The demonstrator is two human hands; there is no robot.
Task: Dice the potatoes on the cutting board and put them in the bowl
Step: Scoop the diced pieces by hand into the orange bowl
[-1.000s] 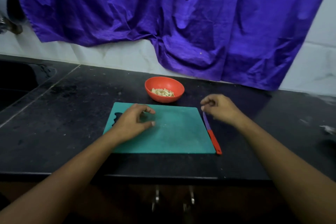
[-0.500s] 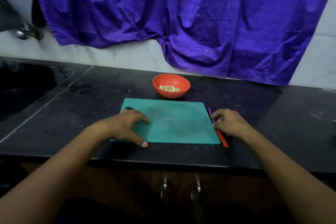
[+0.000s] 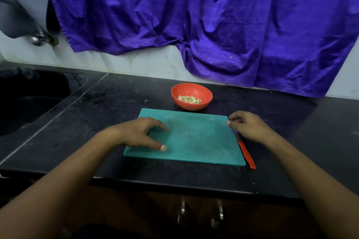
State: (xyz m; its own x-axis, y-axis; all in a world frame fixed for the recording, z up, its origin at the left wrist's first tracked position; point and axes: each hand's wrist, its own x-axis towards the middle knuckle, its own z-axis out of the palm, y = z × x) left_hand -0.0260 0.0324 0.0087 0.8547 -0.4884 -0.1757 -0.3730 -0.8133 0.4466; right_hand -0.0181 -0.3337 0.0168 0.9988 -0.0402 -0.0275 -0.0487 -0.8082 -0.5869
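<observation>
Nearest, under the front edge of the black countertop (image 3: 97,114), two metal cabinet handles (image 3: 181,213) hang on a dark wooden front. Both bare forearms reach forward over that edge. The left hand (image 3: 139,134) rests on the left part of the teal cutting board (image 3: 194,141), fingers spread and arched, thumb tip and fingertips pressed on the surface, gripping nothing. The right hand (image 3: 246,126) sits at the board's far right corner with knuckles up and fingers curled loosely inward, thumb close to the index tip; whether it pinches anything beneath cannot be told. A knife (image 3: 245,153) lies just beside the board's right edge, its red handle pointing toward the person and its blade running under that hand. The board lies flat, roughly square to the counter edge, with faint pale specks and smears near its middle.

Just beyond the board's far edge stands an orange-red bowl (image 3: 191,88), upright. The diced potato (image 3: 189,99) lies in the bottom of it: small, pale yellowish, irregular pieces in a shallow heap, covering only part of the bowl's floor and lying well below the rim.

Further left a dark sink (image 3: 29,103) is sunk into the counter, with a blurred metal tap (image 3: 38,40) above it. A crumpled purple cloth (image 3: 213,15) hangs over the pale tiled wall (image 3: 136,60) behind
</observation>
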